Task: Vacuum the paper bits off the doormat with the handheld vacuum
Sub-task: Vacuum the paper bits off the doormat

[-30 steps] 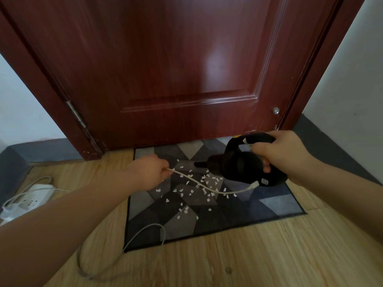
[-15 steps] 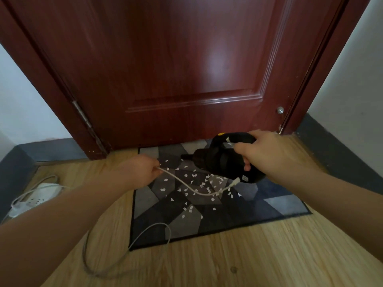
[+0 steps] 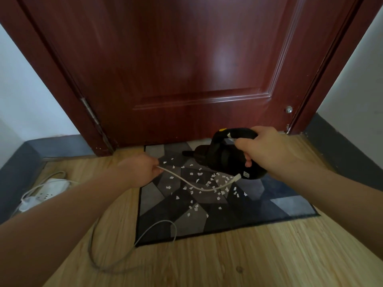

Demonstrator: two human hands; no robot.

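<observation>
1. My right hand is clamped on the vacuum handle, above the mat.
2. My left hand pinches the cord, at the mat's left edge.
3. Paper bits lie mid-mat.
4. Advice: hold cord clear, lower nozzle, sweep slowly.

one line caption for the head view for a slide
Right hand holds handheld vacuum over paper bits on doormat; left hand holds its cable.

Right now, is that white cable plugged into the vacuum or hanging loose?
Plugged in, apparently. The white cable runs from the left hand to a connector seated at the back of the handheld vacuum, which the right hand holds.
</observation>
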